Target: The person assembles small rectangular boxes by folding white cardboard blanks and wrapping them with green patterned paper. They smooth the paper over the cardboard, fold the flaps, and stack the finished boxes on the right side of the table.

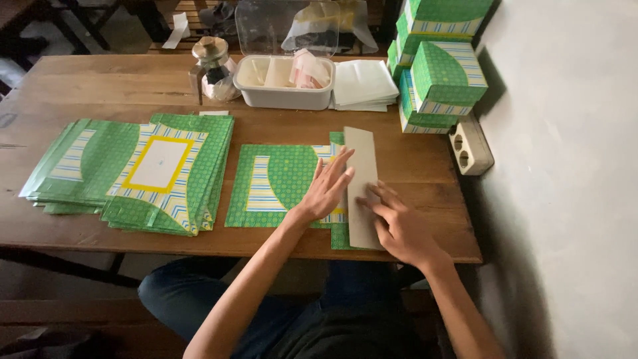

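**Flat green carton, flap folded over**

The flat green carton sheet (279, 183) is lying on the wooden table (100, 86) right in front of you, near the front edge, with its plain grey-brown flap (362, 159) turned over along the right side so the unprinted face is showing. You are pressing your left hand (329, 186) down with fingers spread flat, resting across the fold where the printed side meets the flap. Your right hand (399, 226) is lying open on the lower part of the flap, fingers stretched out and pointing left; neither hand is gripping anything, both are simply pushing flat.

To your left, well apart from the sheet, a stack of unfolded green cartons (139, 176) is sitting fanned out on the table. At the far right corner, against the wall, assembled green boxes (442, 73) are piled up, with a white power socket block (470, 153) just beside them. Behind the sheet, a white tray (282, 90) is holding small items, a pile of white paper (362, 83) is touching its right side, and a glass jar (212, 70) is standing to its left.
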